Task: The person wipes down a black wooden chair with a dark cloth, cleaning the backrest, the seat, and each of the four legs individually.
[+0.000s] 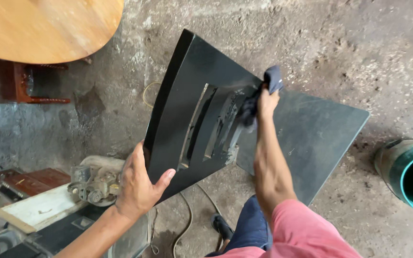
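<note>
A large black painted panel (311,138) with two long slots is held tilted above the ground, in the middle of the view. My left hand (137,184) grips its lower left edge, thumb on the face. Higher up, my right hand (266,102) is closed on a dark blue cloth (271,79) and presses it against the panel beside the right slot. The cloth bunches above and below my fingers.
A round wooden tabletop (44,26) is at the upper left. A teal bucket (412,174) stands at the right edge. A power tool (94,184) and boards lie at the lower left, with a cable (187,224) on the dirty concrete floor.
</note>
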